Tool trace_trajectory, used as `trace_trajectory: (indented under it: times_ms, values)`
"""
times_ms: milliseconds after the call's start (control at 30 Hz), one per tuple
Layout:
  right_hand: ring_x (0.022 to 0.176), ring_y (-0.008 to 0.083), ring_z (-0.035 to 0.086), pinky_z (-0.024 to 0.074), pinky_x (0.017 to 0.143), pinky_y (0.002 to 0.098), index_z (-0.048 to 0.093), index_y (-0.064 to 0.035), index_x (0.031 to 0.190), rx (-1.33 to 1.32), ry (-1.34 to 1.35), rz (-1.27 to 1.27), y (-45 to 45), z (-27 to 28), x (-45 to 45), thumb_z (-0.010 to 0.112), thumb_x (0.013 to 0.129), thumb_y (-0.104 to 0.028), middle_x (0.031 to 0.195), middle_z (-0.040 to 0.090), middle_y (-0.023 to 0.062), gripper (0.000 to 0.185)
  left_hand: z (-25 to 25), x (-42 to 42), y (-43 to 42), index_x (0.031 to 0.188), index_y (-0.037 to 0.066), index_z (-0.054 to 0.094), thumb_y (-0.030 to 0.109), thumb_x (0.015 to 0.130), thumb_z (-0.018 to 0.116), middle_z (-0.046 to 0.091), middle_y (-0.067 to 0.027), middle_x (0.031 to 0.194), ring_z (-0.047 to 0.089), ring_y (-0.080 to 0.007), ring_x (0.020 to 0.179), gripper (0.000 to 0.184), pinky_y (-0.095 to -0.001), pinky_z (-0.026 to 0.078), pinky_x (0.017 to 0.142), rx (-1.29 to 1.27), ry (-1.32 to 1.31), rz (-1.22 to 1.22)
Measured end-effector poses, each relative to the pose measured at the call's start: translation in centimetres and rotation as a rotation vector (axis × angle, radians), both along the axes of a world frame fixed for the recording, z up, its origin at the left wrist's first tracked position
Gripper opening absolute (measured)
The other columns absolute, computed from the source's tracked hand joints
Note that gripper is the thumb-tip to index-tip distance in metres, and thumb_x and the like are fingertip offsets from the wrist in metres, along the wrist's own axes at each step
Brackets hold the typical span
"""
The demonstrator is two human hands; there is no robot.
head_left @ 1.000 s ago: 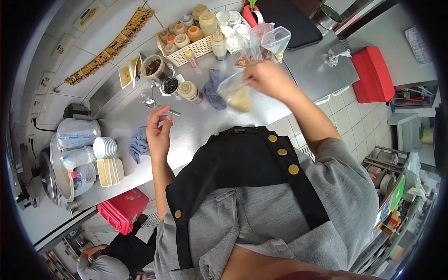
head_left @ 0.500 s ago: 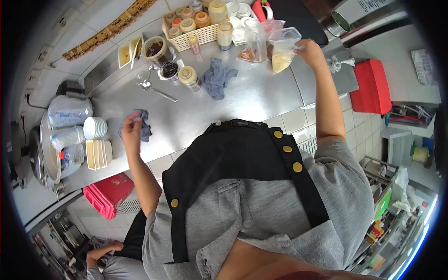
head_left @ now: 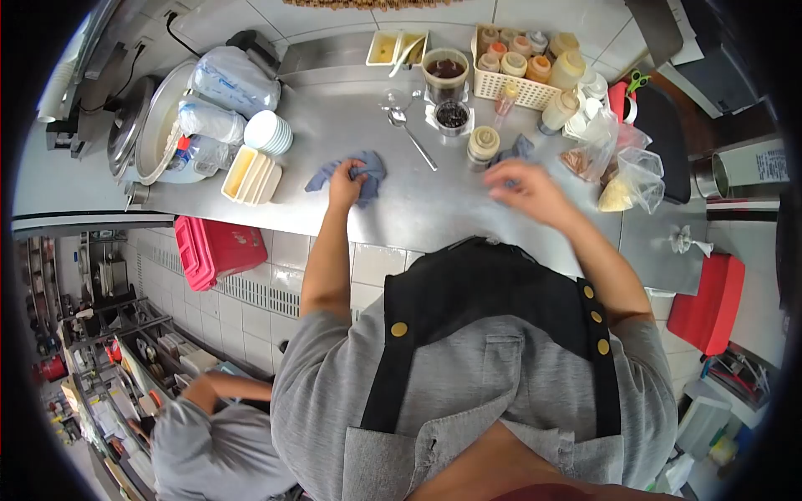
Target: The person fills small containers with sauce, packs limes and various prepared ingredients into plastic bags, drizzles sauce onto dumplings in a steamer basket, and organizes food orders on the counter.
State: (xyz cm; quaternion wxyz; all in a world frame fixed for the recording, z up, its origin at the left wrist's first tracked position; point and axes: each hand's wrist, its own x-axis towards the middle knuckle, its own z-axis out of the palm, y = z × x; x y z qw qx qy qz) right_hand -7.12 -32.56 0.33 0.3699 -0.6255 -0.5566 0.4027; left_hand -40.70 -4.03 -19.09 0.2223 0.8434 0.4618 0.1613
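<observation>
My left hand (head_left: 344, 185) is closed on a crumpled blue-grey cloth (head_left: 372, 174) that rests on the steel counter. Slightly blurred, my right hand (head_left: 528, 194) is over the counter, its fingers loosely apart with nothing seen in them. Just beyond it lies a second blue-grey cloth (head_left: 520, 149), partly hidden by the hand. A squeeze bottle (head_left: 484, 144) of pale sauce stands beside that cloth. Farther right, a clear plastic bag of pale powder (head_left: 616, 194) lies near a bag with brown contents (head_left: 576, 163).
A spoon (head_left: 413, 140), a small dark-filled tub (head_left: 452, 117) and a larger brown-filled container (head_left: 445, 71) are at the back. A basket (head_left: 510, 88) holds several bottles. White tubs (head_left: 251, 177) and cups (head_left: 269, 132) stand left. Another person (head_left: 217, 442) is behind, lower left.
My right hand has let go of the bag of pale powder and moved left towards the second cloth. The left hand still holds its cloth. The view has turned.
</observation>
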Motion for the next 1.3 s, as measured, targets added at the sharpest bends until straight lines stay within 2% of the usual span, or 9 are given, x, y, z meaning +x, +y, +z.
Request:
trace_trajectory:
  times_ms: [133, 200, 267, 433, 567, 700, 933, 1133, 1300]
  values:
    - [0.104, 0.0155, 0.064, 0.0558, 0.085, 0.0338, 0.067, -0.0082, 0.122, -0.402, 0.683, -0.122, 6.1, -5.0, -5.7, 0.068, 0.098, -0.027, 0.115, 0.067, 0.0032, 0.030, 8.0, 3.3, -6.8, 0.120, 0.009, 0.060, 0.009, 0.093, 0.072, 0.065, -0.0013, 0.105, 0.060, -0.0113, 0.094, 0.029, -0.0271, 0.051, 0.084, -0.925, -0.815, -0.032]
    - [0.104, 0.0154, 0.064, 0.0553, 0.086, 0.0347, 0.065, -0.0100, 0.124, -0.433, 0.958, -0.172, 8.8, -10.4, -8.3, 0.064, 0.100, -0.025, 0.116, 0.067, 0.0028, 0.029, 9.8, 4.9, -10.6, 0.121, 0.010, 0.058, 0.013, 0.095, 0.071, 0.059, -0.0078, 0.126, 0.055, -0.0180, 0.116, 0.029, -0.0339, 0.046, 0.100, -0.877, -0.814, -0.137]
    - [0.104, 0.0153, 0.064, 0.0548, 0.087, 0.0357, 0.064, -0.0118, 0.126, -0.460, 1.239, -0.215, 10.5, -12.1, -9.9, 0.061, 0.101, -0.024, 0.117, 0.067, 0.0023, 0.027, 10.4, 7.2, -13.5, 0.122, 0.008, 0.052, 0.006, 0.085, 0.073, 0.041, -0.0212, 0.144, 0.041, -0.0388, 0.133, 0.042, -0.0460, 0.034, 0.112, -0.284, -0.610, -0.309]
    - [0.122, 0.0152, 0.057, 0.0427, 0.107, 0.0410, 0.059, -0.0125, 0.133, -0.383, 1.479, -0.102, 11.2, -11.8, -11.7, 0.058, 0.102, -0.021, 0.129, 0.063, 0.0032, 0.032, 6.6, 5.3, -9.1, 0.116, 0.008, 0.050, -0.013, 0.069, 0.062, 0.049, -0.0230, 0.130, 0.047, -0.0430, 0.124, 0.053, -0.0471, 0.040, 0.107, -0.044, -0.568, -0.358]
    - [0.134, 0.0173, 0.049, 0.0363, 0.112, 0.0445, 0.046, -0.0112, 0.150, -0.479, 0.994, -0.028, 10.9, -6.3, -9.8, 0.056, 0.105, -0.026, 0.144, 0.055, 0.0037, 0.049, 7.1, 5.0, -2.3, 0.115, 0.009, 0.056, -0.002, 0.070, 0.073, 0.055, -0.0173, 0.128, 0.048, -0.0405, 0.125, 0.049, -0.0488, 0.041, 0.105, -0.207, -0.148, -0.384]
    - [0.127, 0.0220, 0.055, 0.0403, 0.108, 0.0394, 0.044, -0.0107, 0.153, -0.328, 0.842, 0.349, 8.9, -0.7, -5.6, 0.056, 0.105, -0.030, 0.150, 0.049, 0.0068, 0.053, 9.1, 8.4, 7.0, 0.113, 0.015, 0.073, 0.036, 0.079, 0.080, 0.066, -0.0114, 0.126, 0.054, -0.0338, 0.122, 0.041, -0.0502, 0.042, 0.100, 0.160, 0.173, -0.358]
    - [0.128, 0.0206, 0.057, 0.0430, 0.108, 0.0367, 0.045, -0.0093, 0.151, -0.186, 0.816, 0.173, 5.6, 3.5, -3.4, 0.057, 0.105, -0.026, 0.148, 0.052, 0.0084, 0.051, 8.2, 22.2, 21.6, 0.107, 0.010, 0.075, 0.027, 0.088, 0.068, 0.074, -0.0134, 0.107, 0.064, -0.0315, 0.114, 0.027, -0.0408, 0.042, 0.106, 0.352, 0.085, 0.025]
    - [0.124, 0.0222, 0.060, 0.0446, 0.106, 0.0365, 0.047, -0.0081, 0.149, -0.116, 0.752, -0.106, 1.4, 4.0, -0.4, 0.058, 0.103, -0.030, 0.144, 0.056, 0.0085, 0.052, 7.9, 22.9, 22.9, 0.100, 0.006, 0.074, 0.021, 0.083, 0.066, 0.075, -0.0143, 0.095, 0.070, -0.0330, 0.098, 0.024, -0.0470, 0.057, 0.084, 0.154, 0.302, 0.174]
    - [0.120, 0.0216, 0.060, 0.0457, 0.104, 0.0368, 0.049, -0.0081, 0.146, -0.080, 0.686, -0.263, 0.6, 3.2, 0.7, 0.061, 0.101, -0.029, 0.142, 0.057, 0.0093, 0.052, 13.7, 16.7, 17.3, 0.090, 0.007, 0.073, 0.017, 0.083, 0.070, 0.072, -0.0132, 0.086, 0.069, -0.0345, 0.083, 0.013, -0.0460, 0.056, 0.074, 0.485, -0.118, 0.081]
